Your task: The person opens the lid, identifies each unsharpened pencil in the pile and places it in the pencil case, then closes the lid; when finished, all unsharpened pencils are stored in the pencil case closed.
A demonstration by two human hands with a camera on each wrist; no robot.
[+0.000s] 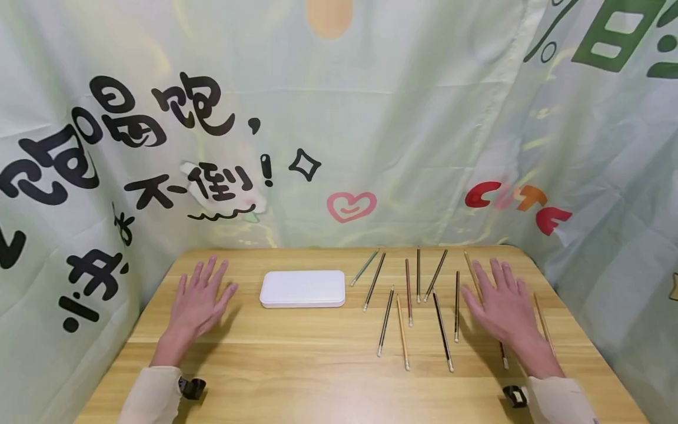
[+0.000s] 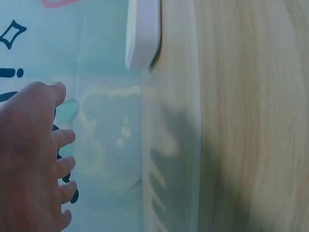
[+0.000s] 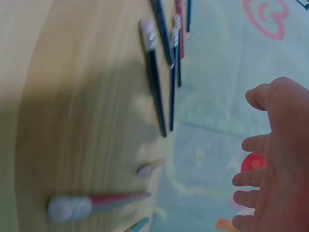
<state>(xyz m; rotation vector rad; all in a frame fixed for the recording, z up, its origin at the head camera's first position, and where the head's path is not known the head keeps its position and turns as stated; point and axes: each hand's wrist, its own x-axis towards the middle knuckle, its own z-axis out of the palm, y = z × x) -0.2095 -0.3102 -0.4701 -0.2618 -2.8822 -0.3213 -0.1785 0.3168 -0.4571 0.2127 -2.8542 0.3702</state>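
My left hand [image 1: 198, 300] is held flat above the left side of the table, fingers spread, holding nothing. To its right lies a closed, flat, pale lavender box [image 1: 302, 288] with rounded corners. Over the right side hovers my right hand [image 1: 503, 309], also spread and free of any object. Several pencils with eraser ends lie scattered between the box and that hand, among them a green one, a black pencil [image 1: 443, 333], a dark red pencil [image 1: 409, 294] and a plain wood-coloured pencil [image 1: 403, 333]. Beneath the right hand, a red pencil [image 3: 116, 198] is partly hidden in the head view.
The wooden table [image 1: 254, 365] meets a printed cloth curtain [image 1: 424, 147] at the back and on both sides. Dark wrist-worn devices show at both cuffs, such as the left device [image 1: 192, 388]. Another pencil [image 1: 544, 324] lies right of my right hand.
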